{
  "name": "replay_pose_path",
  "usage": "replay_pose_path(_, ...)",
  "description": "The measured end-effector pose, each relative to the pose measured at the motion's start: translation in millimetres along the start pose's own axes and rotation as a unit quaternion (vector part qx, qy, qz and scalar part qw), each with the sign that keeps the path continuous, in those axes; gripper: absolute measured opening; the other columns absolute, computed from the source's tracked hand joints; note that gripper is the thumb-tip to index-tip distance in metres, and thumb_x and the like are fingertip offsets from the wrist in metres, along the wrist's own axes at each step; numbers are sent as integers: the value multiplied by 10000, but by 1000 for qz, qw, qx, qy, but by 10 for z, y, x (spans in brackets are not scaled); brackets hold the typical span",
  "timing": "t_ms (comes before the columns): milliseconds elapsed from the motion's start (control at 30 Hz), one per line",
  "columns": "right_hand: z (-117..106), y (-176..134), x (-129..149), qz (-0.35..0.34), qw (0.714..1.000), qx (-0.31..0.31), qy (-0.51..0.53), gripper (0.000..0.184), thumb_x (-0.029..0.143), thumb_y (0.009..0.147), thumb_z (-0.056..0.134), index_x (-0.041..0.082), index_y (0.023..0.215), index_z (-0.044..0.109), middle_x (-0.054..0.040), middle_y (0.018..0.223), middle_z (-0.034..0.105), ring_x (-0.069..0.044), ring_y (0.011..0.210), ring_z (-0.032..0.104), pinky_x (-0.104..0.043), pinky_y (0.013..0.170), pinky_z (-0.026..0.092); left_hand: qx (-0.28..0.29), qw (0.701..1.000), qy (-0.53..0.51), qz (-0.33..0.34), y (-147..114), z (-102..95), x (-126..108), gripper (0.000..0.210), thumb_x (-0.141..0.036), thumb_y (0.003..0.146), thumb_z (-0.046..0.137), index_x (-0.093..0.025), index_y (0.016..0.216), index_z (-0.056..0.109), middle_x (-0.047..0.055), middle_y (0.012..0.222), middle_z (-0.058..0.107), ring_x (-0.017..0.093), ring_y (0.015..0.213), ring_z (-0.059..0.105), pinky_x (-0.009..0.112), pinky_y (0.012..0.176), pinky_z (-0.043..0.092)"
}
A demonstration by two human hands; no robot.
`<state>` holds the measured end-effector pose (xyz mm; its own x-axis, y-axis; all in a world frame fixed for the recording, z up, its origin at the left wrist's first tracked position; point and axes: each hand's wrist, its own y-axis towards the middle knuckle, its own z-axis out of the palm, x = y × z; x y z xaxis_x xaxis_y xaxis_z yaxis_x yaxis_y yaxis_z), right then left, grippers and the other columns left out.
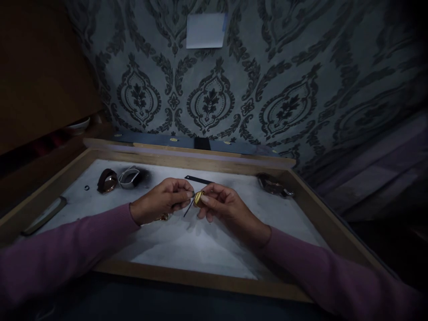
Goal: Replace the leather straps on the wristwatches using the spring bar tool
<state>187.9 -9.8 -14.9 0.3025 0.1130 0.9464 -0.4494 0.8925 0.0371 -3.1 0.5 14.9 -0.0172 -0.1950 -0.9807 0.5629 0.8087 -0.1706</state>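
Observation:
Above the middle of a white-floored wooden tray, my two hands meet. My right hand [223,203] pinches a small rounded gold piece [199,199], which looks like a watch case, between thumb and fingers. My left hand [169,196] is closed at the gold piece's left edge, its thumb and fingertips pressed on a thin dark rod [188,209] that slants down from them. Whether the rod touches the gold piece cannot be made out. Beneath my left wrist lies a gold-coloured item [163,217], mostly covered. Just behind the hands rests a flat black strip [197,179] with a hole at its end.
The wooden tray's rim [194,273] surrounds the work. At its left are a brown-strapped watch [107,181], a pale-strapped watch [129,178], a small black ring [87,188] and a long dark-edged item [47,216]. Another dark watch [272,185] lies back right. Patterned wallpaper [210,100] rises behind.

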Motion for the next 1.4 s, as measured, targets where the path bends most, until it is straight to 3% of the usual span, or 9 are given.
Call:
replay_pose_path(500, 7, -1, 13, 12, 1000, 0, 13, 230, 289, 746, 790, 154, 818, 618, 9, 669, 692, -91, 503, 653, -150, 407, 439, 38, 999, 14, -13, -26, -3, -43, 191, -316, 821, 591, -156, 772, 500, -52, 587, 460, 48, 478, 340, 171, 414, 182)
replay_pose_path(1400, -20, -10, 7, -7, 998, 1, -57, 228, 322, 760, 774, 153, 813, 630, 12, 700, 671, -102, 535, 659, -176, 434, 459, 11, 997, 75, 17, -43, -8, -35, 215, -350, 810, 620, -171, 772, 507, -3, 639, 604, 70, 502, 448, 148, 379, 250)
